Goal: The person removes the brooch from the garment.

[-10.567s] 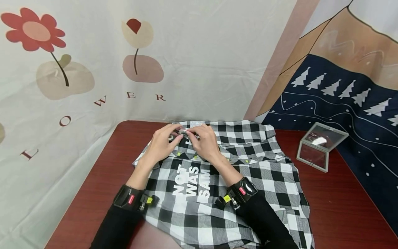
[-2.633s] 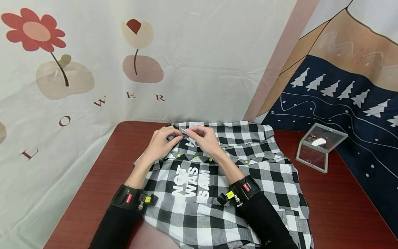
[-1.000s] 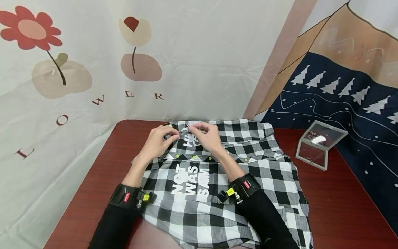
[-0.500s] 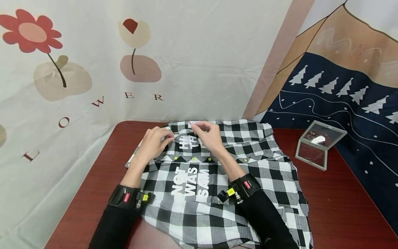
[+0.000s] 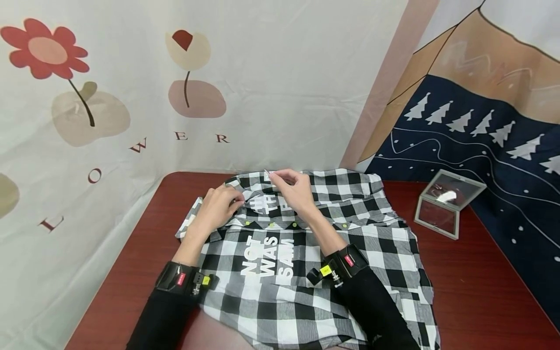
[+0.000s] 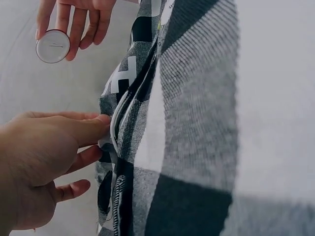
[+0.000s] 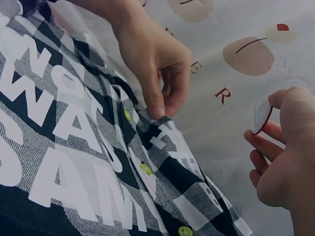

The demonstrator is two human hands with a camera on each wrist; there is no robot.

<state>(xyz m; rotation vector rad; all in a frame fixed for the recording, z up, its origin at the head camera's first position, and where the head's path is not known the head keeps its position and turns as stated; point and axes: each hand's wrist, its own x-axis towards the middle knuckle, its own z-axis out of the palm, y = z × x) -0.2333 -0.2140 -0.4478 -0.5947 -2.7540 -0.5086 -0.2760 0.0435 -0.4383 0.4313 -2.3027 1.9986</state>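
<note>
A black-and-white checked shirt with white lettering and yellow-green buttons lies spread on the dark red table. My left hand pinches a fold of the shirt near the collar, fingers curled on the cloth. My right hand hovers just above the collar and holds a small round white disc with a red rim between thumb and fingers. The disc is clear of the cloth and shows again as a white disc in the left wrist view.
A clear square box with a small white item inside sits at the table's right side. Printed cloth backdrops hang close behind the table. Bare tabletop shows to the left and right of the shirt.
The hands were together at the collar; now they have parted. The right hand has lifted the disc off the cloth, and the left hand has slid left, still on the shirt.
</note>
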